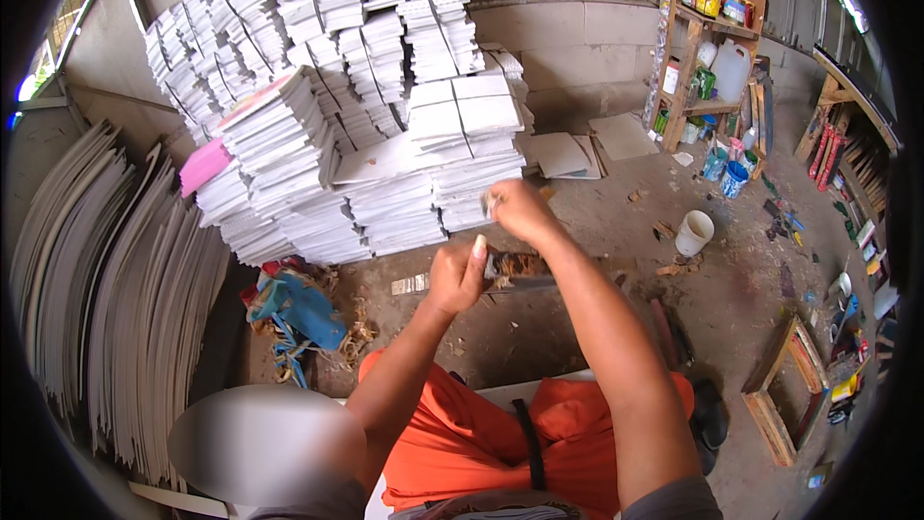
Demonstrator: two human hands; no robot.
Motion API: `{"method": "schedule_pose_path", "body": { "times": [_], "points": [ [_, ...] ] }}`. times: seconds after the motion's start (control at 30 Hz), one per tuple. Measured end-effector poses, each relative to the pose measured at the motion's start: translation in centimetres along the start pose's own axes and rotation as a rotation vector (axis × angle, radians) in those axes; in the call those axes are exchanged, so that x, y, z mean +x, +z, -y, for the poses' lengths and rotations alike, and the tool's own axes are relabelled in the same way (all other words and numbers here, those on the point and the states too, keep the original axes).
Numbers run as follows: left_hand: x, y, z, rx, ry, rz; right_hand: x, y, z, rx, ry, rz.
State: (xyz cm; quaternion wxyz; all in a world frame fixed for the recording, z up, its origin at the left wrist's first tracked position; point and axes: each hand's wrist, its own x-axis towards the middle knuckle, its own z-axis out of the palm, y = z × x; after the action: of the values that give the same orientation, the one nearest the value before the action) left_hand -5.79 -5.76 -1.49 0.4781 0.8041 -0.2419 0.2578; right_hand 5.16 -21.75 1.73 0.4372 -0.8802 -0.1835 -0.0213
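Note:
My left hand [456,277] is closed in a fist, thumb upward, in the middle of the head view. Beside its fingers shows a rough, brown-crusted piece [520,268] with a pale part near the thumb; its kind is unclear. Higher and a little to the right, my right hand [521,209] is closed too. A small greyish thing [489,204] shows at its fingers, smeared by motion. Below the hands, a flat dark bar [529,285] lies across, with a pale striped piece [411,284] at its left.
Tied stacks of white paper [385,67] rise ahead. Large bent sheets [125,299] lean at the left, near a blue cloth heap [306,308]. At the right are a white bucket [694,233], a wooden frame [770,409] and a shelf [688,87] of paint containers.

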Motion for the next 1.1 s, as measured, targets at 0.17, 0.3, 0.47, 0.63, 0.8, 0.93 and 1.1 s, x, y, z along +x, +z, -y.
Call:
{"method": "schedule_pose_path", "body": {
  "times": [0.17,0.3,0.47,0.63,0.8,0.93,1.1],
  "points": [
    [0.5,-0.6,-0.1,0.02,0.024,0.06,-4.5,-4.0,1.0,0.449,-0.112,-0.125],
    [0.9,-0.5,-0.8,-0.015,0.056,0.037,-8.8,-3.9,0.3,0.335,-0.382,-0.246],
    [1.0,-1.0,0.5,-0.048,-0.061,0.05,-10.7,-2.1,1.4,0.162,-0.548,-0.313],
    [1.3,-1.4,1.0,-0.042,-0.048,0.037,-9.0,-0.6,1.3,0.249,-0.601,-0.274],
    [1.1,-1.7,1.4,-0.053,-0.041,0.048,-8.1,0.5,1.9,0.145,-0.641,-0.355],
    [0.9,-1.6,1.9,-0.058,-0.037,0.041,-7.9,0.9,2.7,0.089,-0.587,-0.379],
    [0.8,-2.2,1.8,-0.007,0.016,0.05,-7.4,0.5,3.7,0.062,-0.419,-0.227]
  ]
}}
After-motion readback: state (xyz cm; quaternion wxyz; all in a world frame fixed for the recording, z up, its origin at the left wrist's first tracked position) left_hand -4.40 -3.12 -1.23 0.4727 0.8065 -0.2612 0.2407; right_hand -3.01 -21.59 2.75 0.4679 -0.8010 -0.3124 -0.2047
